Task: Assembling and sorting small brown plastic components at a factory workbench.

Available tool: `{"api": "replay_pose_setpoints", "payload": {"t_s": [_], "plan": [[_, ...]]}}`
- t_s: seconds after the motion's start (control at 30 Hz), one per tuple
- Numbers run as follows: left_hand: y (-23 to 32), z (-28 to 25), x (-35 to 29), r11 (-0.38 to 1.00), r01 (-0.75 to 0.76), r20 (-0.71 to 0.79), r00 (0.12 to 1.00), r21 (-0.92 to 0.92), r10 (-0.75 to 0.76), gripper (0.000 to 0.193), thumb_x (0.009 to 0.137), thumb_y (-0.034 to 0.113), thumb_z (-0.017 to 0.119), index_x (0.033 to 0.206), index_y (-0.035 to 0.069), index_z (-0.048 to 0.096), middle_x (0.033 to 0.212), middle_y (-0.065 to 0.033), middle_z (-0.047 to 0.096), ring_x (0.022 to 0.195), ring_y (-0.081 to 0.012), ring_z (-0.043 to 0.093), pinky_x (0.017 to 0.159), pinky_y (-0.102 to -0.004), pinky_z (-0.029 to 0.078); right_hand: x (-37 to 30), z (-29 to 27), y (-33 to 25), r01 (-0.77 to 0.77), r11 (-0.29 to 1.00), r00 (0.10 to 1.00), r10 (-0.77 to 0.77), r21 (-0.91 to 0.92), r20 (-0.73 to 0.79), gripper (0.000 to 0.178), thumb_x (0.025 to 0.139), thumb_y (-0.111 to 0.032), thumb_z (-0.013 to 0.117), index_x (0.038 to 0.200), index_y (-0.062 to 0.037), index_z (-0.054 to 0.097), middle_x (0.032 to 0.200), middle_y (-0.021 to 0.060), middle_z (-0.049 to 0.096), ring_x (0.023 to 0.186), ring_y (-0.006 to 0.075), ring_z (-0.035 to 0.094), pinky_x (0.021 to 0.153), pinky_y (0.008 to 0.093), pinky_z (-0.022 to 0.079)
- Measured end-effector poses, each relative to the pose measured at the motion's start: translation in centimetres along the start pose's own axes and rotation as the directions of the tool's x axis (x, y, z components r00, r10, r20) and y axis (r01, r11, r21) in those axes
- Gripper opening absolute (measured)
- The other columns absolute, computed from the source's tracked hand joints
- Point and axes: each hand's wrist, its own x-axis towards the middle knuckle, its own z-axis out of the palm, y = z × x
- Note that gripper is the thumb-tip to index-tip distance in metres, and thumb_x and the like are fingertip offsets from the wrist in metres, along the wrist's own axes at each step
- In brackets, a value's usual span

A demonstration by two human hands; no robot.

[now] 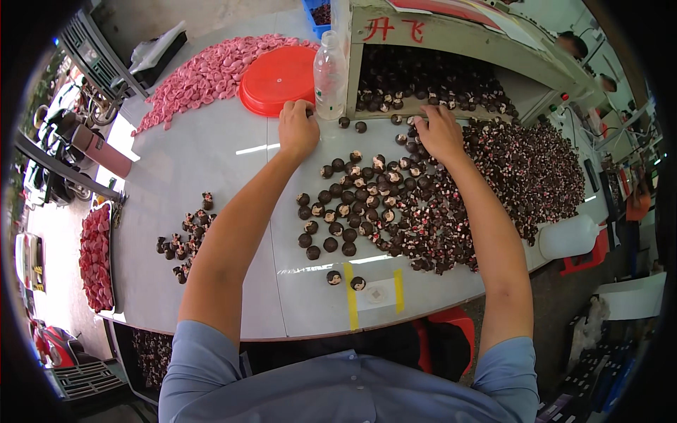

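Observation:
My left hand (299, 132) rests at the far side of the table, between a red plastic lid or basin (278, 79) and a clear bottle (329, 77). Its fingers are curled in, and whatever they may hold is hidden. At the front of a grey open-fronted box (416, 32), my right hand (440, 135) reaches forward with thumb and fingers apart. Dark round pieces (360, 194) with pale patches, like small doll heads, lie loose between my forearms. More of them (423, 77) fill the box. Beside my right forearm spreads a heap of small dark, pale and red pieces (522, 176).
Pink flat pieces (204, 77) are piled at the far left. A tray of red pieces (96, 257) stands at the left edge, near a pink cylinder (102, 151). Small dark figures (187, 240) lie left of my forearm. A white bottle (568, 237) lies at the right edge.

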Motion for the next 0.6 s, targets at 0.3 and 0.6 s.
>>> {"api": "replay_pose_setpoints", "payload": {"t_s": [0.3, 0.6], "plan": [[2.8, -0.1, -3.0, 0.959, 0.031, 0.153, 0.988, -0.283, 0.013, 0.033, 0.090, 0.010, 0.068, 0.121, 0.000, 0.065, 0.118, -0.0198, 0.068, 0.111, -0.0369, 0.067, 0.099, -0.0454, 0.053, -0.4, 1.5, -2.6, 0.104, 0.958, 0.969, -0.159, 0.267, 0.191, 0.051, 0.103, -0.042, 0.061, 0.144, -0.0114, 0.062, 0.140, 0.0169, 0.061, 0.136, 0.0380, 0.055, 0.113, 0.0489, 0.047], [3.2, 0.3, -2.3, 0.955, -0.064, 0.260, 0.955, -0.288, 0.143, 0.037, 0.101, 0.021, 0.067, 0.130, -0.001, 0.067, 0.121, -0.0204, 0.071, 0.113, -0.0321, 0.069, 0.100, -0.0409, 0.053, -0.5, 3.1, -8.7, 0.178, 0.929, 0.929, -0.267, 0.326, 0.256, 0.050, 0.101, -0.039, 0.064, 0.144, -0.0137, 0.060, 0.141, 0.0156, 0.061, 0.136, 0.0366, 0.055, 0.110, 0.0493, 0.048]]}}
